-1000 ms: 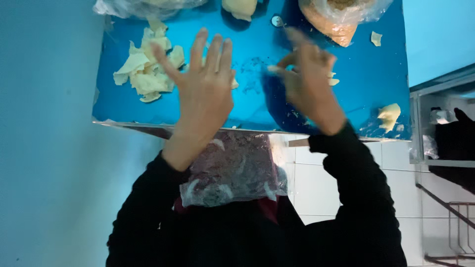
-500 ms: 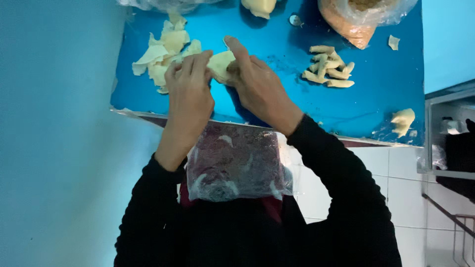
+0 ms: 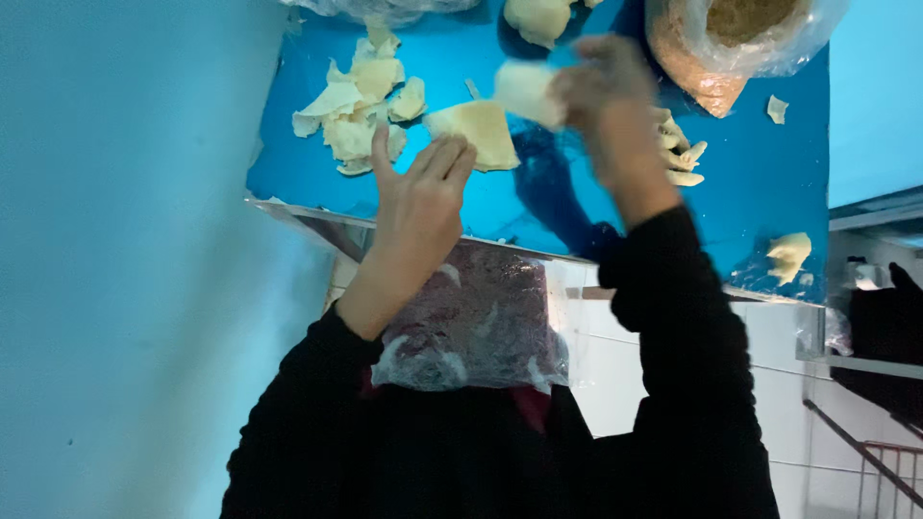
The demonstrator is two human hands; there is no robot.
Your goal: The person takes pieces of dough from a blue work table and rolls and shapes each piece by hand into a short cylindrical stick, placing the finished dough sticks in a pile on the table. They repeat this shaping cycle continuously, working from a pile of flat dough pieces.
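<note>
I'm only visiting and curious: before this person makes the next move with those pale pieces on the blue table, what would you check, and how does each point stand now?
1. Right hand has a firm hold on the pale piece: cannot tell, it is blurred.
2. Left hand free: ok, open, fingers spread, just beside the flat yellow piece.
3. Flat yellow piece fully on the blue table: ok.
4. Heap of pale scraps away from the table edge: ok.
5. Bag of brown crumbs upright and steady: cannot tell, cut off at the top.
6. Lone piece near the edge: not ok, very close.
</note>
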